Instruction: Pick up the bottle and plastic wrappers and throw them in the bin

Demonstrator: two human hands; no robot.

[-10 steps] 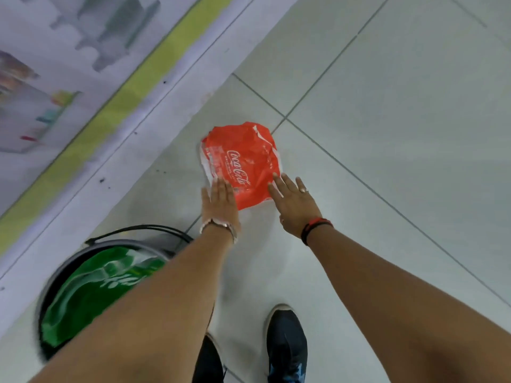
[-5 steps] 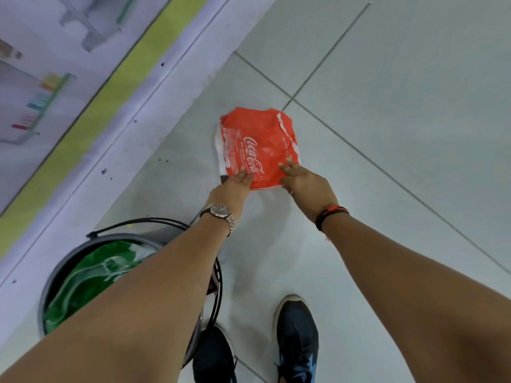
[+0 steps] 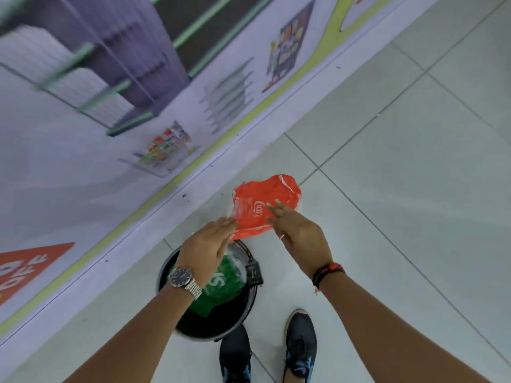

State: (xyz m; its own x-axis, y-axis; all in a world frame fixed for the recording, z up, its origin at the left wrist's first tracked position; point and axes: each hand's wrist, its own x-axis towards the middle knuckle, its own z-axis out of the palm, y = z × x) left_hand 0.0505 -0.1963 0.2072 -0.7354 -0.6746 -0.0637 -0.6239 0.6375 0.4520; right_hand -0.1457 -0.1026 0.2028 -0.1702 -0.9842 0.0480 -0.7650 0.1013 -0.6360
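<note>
A red Coca-Cola plastic wrapper (image 3: 262,200) is lifted off the floor, held between both hands just beyond the bin's far rim. My left hand (image 3: 207,246), with a metal watch on the wrist, pinches the wrapper's lower left edge. My right hand (image 3: 297,233), with a red and black wristband, grips its right side, fingers over the logo. The round black bin (image 3: 243,319) stands on the floor below my left hand, with a green plastic wrapper (image 3: 224,286) inside it. No bottle is in view.
A wall with printed shelf graphics and a yellow-green stripe (image 3: 166,183) runs diagonally along the left. Pale floor tiles (image 3: 401,189) spread to the right. My two dark shoes (image 3: 300,344) stand just behind the bin.
Both hands have taken hold of the red wrapper and raised it from the floor toward the bin. The view has tipped up, showing more of the wall.
</note>
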